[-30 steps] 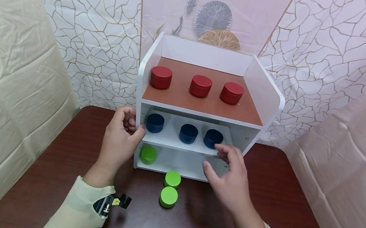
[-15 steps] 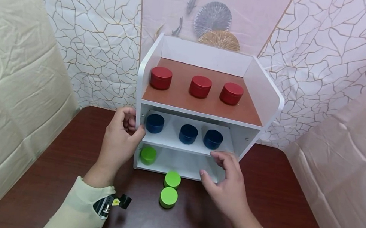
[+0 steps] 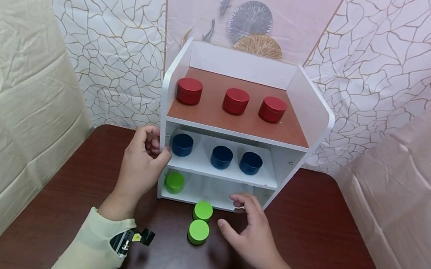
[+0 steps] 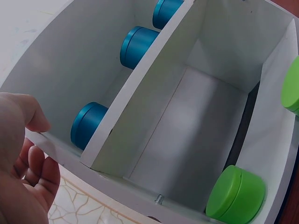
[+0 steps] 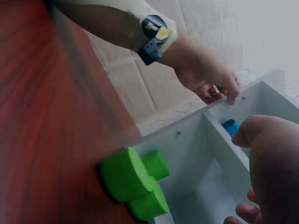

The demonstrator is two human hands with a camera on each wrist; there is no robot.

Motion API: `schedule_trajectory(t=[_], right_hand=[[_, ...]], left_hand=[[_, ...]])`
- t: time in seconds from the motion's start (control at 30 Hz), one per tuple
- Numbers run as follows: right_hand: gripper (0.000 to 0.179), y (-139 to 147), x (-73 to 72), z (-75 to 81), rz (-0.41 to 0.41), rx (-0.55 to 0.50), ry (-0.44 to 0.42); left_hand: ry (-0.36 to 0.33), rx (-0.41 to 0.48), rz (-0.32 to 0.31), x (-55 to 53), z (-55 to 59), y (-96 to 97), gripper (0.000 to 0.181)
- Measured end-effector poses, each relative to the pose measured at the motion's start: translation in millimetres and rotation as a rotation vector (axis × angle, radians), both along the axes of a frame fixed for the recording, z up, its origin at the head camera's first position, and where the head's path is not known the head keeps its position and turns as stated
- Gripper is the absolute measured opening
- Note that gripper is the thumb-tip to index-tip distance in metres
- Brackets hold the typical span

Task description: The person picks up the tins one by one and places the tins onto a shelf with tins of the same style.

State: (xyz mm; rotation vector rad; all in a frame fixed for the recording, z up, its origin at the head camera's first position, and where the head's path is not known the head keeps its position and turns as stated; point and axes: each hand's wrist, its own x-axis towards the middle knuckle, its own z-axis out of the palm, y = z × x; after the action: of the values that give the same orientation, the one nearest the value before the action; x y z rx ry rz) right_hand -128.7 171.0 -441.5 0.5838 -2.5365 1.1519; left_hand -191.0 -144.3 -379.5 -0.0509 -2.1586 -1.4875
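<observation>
My left hand (image 3: 141,166) grips the left side panel of a small white shelf (image 3: 195,170), thumb at the front edge and fingers on the outer face. My right hand (image 3: 250,231) is held in front of the bottom level, thumb and fingers spread with nothing between them. Left of it, two round green tins stand on the table: a nearer green tin (image 3: 198,232) and a farther green tin (image 3: 203,211) at the shelf's front. Another green tin (image 4: 236,195) stands inside the bottom level at the left end.
Three red tins, among them a middle red tin (image 3: 236,101), stand on the brown top board. Three blue tins, among them a middle blue tin (image 3: 221,157), stand on the middle level. The dark red table (image 3: 330,245) is bordered by draped cloth (image 3: 25,86).
My right hand has moved down and left from beside the right blue tin towards the two green tins on the table. My left hand has stayed on the shelf panel.
</observation>
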Motion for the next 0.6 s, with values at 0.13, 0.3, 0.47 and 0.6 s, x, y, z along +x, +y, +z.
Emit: schedule_trajectory(t=[0.13,0.3,0.47,0.6], right_hand=[[0.066,-3.4,2.1,-10.1,0.055,0.001,-0.011],[0.073,-8.3,4.0,-23.6,0.105,-0.001,-0.010],[0.077,-13.8,4.7,-33.4,0.137,-0.020,-0.023],[0.080,-18.0,4.8,-39.3,0.150,-0.022,-0.074]], left_hand=[[0.001,0.001,-0.003,-0.1,-0.2,-0.5,0.039],[-0.001,0.000,-0.004,-0.3,-0.5,-0.6,0.039],[0.003,0.002,-0.004,-0.8,-0.3,-0.5,0.039],[0.010,0.004,-0.006,-1.0,-0.2,-0.5,0.039]])
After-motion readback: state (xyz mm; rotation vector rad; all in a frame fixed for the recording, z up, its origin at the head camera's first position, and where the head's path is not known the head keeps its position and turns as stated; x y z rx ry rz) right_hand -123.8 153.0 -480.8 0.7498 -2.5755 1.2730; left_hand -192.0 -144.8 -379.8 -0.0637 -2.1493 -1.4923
